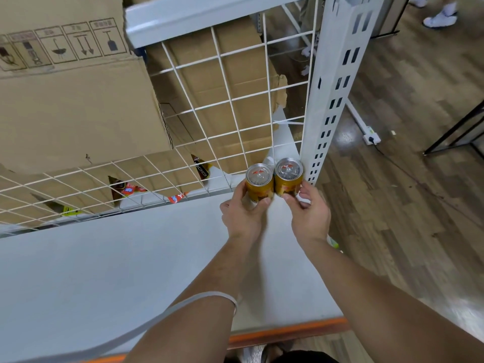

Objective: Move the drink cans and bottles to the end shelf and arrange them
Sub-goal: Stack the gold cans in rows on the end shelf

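Where white shelf (104, 271) meets grid (230, 100), cans (259, 183) held, wood floor (392, 192)

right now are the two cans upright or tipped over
Upright. The left can and right can both show silver lids facing up, side by side; the left hand and right hand each grip one.

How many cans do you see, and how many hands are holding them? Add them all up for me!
Cans: 2, the left can and the right can, both orange, side by side.
Hands: 2, the left hand holding the left can and the right hand holding the right can.
Total: 4
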`<state>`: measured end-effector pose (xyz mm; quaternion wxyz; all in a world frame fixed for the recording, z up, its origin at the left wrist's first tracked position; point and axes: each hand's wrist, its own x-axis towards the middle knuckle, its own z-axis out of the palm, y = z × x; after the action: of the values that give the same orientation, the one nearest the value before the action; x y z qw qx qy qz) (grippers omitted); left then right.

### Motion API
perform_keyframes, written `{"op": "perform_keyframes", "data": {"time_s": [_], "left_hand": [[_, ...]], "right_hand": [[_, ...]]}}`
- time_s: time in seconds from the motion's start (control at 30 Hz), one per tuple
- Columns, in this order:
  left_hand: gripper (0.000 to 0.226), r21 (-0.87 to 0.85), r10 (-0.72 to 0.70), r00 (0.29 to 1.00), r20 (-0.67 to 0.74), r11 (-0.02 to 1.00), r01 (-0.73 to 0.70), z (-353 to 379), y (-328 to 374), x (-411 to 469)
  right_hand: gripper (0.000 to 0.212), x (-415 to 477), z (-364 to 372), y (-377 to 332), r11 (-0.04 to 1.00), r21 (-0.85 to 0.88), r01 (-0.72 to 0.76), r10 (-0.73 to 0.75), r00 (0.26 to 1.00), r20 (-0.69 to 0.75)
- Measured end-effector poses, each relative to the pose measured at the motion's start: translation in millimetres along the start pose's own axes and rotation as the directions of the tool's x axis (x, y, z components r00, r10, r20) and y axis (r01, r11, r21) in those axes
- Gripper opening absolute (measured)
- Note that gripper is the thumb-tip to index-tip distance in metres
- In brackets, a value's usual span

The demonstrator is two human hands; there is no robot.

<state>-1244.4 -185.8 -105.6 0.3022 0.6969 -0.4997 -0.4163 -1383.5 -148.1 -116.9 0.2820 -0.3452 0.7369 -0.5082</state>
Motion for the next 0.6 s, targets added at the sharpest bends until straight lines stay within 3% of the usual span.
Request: {"op": "perform_keyframes", "data": {"time_s": [0.13, 0.33, 0.4, 0.47, 0.53, 0.6], "left_hand": [[0.076, 0.028, 0.007, 0.999, 0.036, 1.000, -0.008, -4.4, 1.3, -1.8], [0.102, 0.075, 0.002, 0.986, 0.169, 0.997, -0.015, -28.4, 10.0, -15.4], [0.105, 0.138, 0.004, 0.981, 0.192, 0.990, -0.031, -41.1, 15.5, -20.0], [0.096, 0.256, 0.011, 0.974, 0.227, 0.964, -0.071, -60.2, 23.5, -26.5], [0.074, 0.446, 0.077, 0.954, 0.288, 0.871, -0.205, -87.4, 36.0, -36.9], [0.055, 0.634, 0.188, 0.918, 0.349, 0.674, -0.379, -121.0, 53.2, -51.2]], "right_hand": [[0.049, -0.3, 0.5, -1.5, 1.000, -0.013, -0.006, 0.006, 1.000, 0.002], [0.037, -0.5, -7.6, -8.1, 0.999, 0.047, -0.019, 0.017, 0.998, 0.059], [0.041, -3.9, -15.2, -12.9, 0.996, 0.079, -0.040, 0.031, 0.992, 0.120], [0.043, -12.6, -25.4, -18.4, 0.999, -0.011, -0.050, 0.051, 0.990, 0.131], [0.036, -24.7, -38.4, -31.3, 0.985, -0.169, 0.029, -0.004, 0.989, 0.147], [0.035, -37.4, -50.4, -61.8, 0.930, -0.335, 0.154, -0.056, 0.957, 0.284]]}}
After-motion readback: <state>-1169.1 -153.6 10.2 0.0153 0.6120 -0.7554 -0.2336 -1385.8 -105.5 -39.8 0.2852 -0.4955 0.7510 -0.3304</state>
